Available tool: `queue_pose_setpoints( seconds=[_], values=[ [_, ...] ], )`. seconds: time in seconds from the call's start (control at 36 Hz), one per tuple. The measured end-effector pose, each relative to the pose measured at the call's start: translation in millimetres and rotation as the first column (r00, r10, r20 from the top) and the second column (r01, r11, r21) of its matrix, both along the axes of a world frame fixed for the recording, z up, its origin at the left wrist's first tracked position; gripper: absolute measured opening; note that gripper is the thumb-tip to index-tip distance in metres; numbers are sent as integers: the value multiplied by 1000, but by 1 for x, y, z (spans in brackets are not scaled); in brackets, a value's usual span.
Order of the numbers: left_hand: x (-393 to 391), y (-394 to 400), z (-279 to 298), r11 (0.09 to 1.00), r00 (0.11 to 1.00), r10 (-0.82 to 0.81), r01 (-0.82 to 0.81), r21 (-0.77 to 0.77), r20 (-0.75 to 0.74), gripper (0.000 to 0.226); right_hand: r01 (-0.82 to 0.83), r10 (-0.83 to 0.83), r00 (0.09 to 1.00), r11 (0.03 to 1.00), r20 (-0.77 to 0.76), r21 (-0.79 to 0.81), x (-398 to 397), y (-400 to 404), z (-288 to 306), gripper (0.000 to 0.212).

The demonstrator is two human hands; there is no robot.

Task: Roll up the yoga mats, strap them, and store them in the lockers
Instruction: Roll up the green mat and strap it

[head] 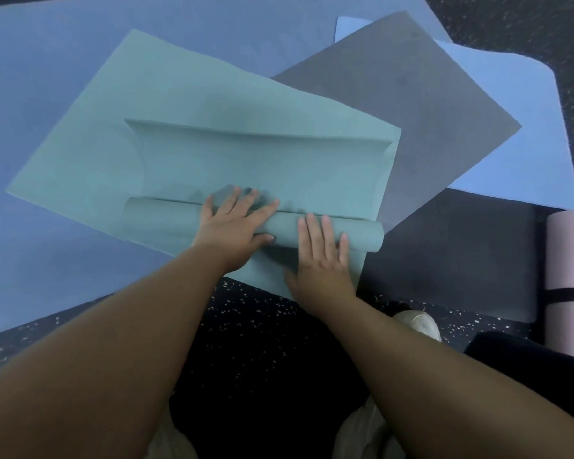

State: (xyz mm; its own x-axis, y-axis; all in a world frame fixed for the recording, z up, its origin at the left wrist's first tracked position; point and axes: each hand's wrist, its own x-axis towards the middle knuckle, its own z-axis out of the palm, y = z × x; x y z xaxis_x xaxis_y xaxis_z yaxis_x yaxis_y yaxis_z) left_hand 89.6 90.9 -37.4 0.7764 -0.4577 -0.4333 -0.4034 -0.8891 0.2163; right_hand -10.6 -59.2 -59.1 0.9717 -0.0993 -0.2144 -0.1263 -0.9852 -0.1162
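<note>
Left hand (234, 223) & right hand (322, 250), fingers straight and spread, press flat on partly rolled teal foam yoga mat (193, 127) atop blue mat (47, 94), near its front edge.

Just the one head cam here, looking steeply down and forward, pretty close over the floor (262, 326) right ahead of the person's feet.
</note>
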Motion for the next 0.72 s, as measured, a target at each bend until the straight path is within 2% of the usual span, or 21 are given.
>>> queue_pose_setpoints(
  seconds=[0.14, 0.31, 0.47, 0.56, 0.72],
  values=[
    [-9, -4, -4, 998, 992, 28, -21, -60, 122, 51, -39, 55, 978, 996, -200, 81, 21, -11, 13, 89],
    [-13, 11, -23, 974, 917, -50, 133, -184, 396, 51, -33, 46, 968, 998, -247, 54, 45, -16, 21, 92],
    [-26, 20, -39, 949, 814, 42, 150, -278, 580, 52, -41, 50, 962, 998, -269, 39, 58, -21, 25, 97],
    [-30, 24, -43, 969, 823, 0, 141, -203, 569, 61, -42, 51, 960, 998, -275, 38, 66, -23, 26, 97],
    [-18, 10, -28, 983, 911, 87, -12, -185, 403, 83, -51, 65, 968, 996, -242, 67, 93, -32, 30, 87]
  ],
)
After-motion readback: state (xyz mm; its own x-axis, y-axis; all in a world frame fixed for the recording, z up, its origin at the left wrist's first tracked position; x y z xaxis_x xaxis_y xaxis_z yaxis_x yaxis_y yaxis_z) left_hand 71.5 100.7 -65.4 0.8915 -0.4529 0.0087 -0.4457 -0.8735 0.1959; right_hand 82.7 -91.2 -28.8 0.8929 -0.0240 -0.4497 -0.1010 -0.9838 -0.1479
